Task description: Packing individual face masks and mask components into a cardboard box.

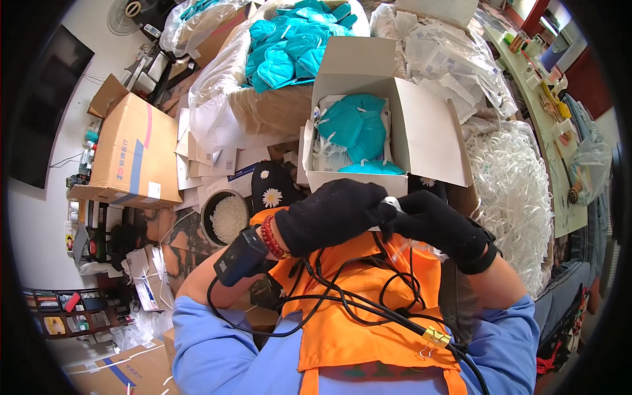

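Both my hands wear black gloves and meet just below an open white cardboard box (421, 125). My left hand (329, 214) and my right hand (431, 224) pinch a small white piece (393, 203) between their fingertips; most of it is hidden by the gloves. The box holds several teal face masks (355, 125) and clear wrappers. A red bead bracelet (268, 237) and a black device (240, 255) with cables sit on my left wrist. An orange apron (355, 316) covers my lap.
A big carton lined with clear plastic holds a heap of teal masks (289, 43) behind the box. White straps (513, 178) pile up at right. A round bowl of white pellets (227, 217) sits at left, beside a brown carton (135, 151).
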A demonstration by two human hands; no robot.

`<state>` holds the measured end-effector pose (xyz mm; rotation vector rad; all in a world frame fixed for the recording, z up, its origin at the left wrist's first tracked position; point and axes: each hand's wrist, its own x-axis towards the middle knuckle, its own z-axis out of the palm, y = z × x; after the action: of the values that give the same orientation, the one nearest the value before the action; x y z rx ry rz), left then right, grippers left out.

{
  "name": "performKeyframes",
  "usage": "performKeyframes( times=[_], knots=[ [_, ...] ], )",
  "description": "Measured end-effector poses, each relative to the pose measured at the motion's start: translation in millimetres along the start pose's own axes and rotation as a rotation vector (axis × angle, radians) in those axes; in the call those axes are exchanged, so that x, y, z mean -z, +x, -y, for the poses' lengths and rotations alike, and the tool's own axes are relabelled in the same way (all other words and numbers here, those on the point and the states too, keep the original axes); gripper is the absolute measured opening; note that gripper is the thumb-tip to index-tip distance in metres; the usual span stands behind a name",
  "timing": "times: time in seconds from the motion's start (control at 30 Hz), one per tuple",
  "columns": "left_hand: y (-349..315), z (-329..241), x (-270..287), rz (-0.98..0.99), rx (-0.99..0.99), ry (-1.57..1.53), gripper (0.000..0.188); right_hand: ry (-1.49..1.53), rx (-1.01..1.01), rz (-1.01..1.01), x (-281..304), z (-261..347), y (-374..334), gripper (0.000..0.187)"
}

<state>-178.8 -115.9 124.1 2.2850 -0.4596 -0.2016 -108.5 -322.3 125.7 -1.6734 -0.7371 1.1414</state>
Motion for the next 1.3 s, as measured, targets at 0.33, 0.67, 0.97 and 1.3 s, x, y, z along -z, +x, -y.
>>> performKeyframes(
  times=[0.33,0.67,0.97,1.3],
  knots=[
    [-24.0,6.1,-37.4,0.195,0.311,-1.188,0.033,0.046,0.472,-0.306,-33.1,3.6,-11.1,0.026],
    [-47.4,-33.1,-6.5,0.527,-0.128,-0.892,0.027,0.051,0.773,0.279,-45.2,47.6,-46.8,0.033],
    [-107.3,19.3,0.2,0.044,-0.367,-0.256,0.018,-0.317,0.663,0.297,-10.2,72.5,-106.3,0.021],
    [-303.7,284.7,-12.4,-0.276,0.542,0.920,0.024,-1.455,-0.100,-1.125,177.0,-98.0,-180.2,0.040]
  ],
)
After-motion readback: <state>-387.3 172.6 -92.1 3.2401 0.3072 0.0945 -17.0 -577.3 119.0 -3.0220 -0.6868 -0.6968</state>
